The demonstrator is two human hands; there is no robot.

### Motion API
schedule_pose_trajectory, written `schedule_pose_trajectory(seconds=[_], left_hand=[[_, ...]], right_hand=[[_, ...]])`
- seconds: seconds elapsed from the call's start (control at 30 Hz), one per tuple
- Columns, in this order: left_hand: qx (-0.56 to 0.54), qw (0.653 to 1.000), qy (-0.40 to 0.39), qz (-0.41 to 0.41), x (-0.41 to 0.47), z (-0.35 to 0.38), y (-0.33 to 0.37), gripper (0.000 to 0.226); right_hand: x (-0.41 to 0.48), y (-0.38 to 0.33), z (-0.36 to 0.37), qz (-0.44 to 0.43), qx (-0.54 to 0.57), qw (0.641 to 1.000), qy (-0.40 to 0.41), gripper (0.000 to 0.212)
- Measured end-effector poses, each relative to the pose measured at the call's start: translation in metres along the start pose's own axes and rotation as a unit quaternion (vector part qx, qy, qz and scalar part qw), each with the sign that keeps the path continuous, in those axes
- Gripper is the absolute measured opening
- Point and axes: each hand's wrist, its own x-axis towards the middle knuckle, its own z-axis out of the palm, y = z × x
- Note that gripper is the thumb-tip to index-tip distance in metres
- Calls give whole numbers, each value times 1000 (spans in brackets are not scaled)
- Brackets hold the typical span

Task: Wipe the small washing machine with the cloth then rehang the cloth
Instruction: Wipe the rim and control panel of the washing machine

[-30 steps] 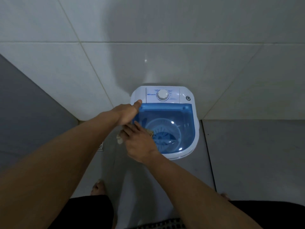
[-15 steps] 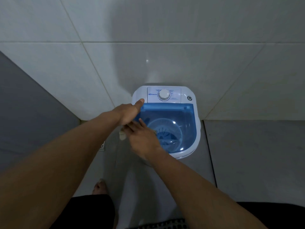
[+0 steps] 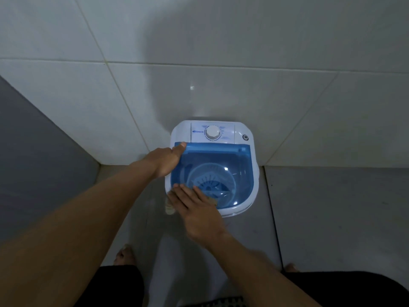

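A small white washing machine (image 3: 247, 204) with a see-through blue lid (image 3: 239, 165) and a white dial (image 3: 213, 132) stands on the floor against the tiled wall. My left hand (image 3: 168, 160) grips the machine's left rim, its thumb on the lid's back left corner. My right hand (image 3: 197, 209) lies flat on a pale cloth (image 3: 170, 209) at the machine's front left corner. Most of the cloth is hidden under the hand; a bit hangs over the rim.
White wall tiles (image 3: 221, 89) rise behind the machine, and a grey wall (image 3: 33, 162) closes the left side. The grey floor (image 3: 332, 213) stretches to the right. My bare feet (image 3: 124, 255) stand below, near my dark shorts (image 3: 115, 286).
My right hand has slid with the cloth from the left rim toward me, down to the front left corner. My left hand has stayed on the left rim.
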Motion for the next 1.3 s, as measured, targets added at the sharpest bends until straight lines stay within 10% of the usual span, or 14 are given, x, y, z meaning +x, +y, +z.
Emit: schedule_pose_trajectory(seconds=[1.3], left_hand=[[0,1000,-6,-11,2,-6,6,85]], right_hand=[[5,66,-31,338,82,929,125,71]])
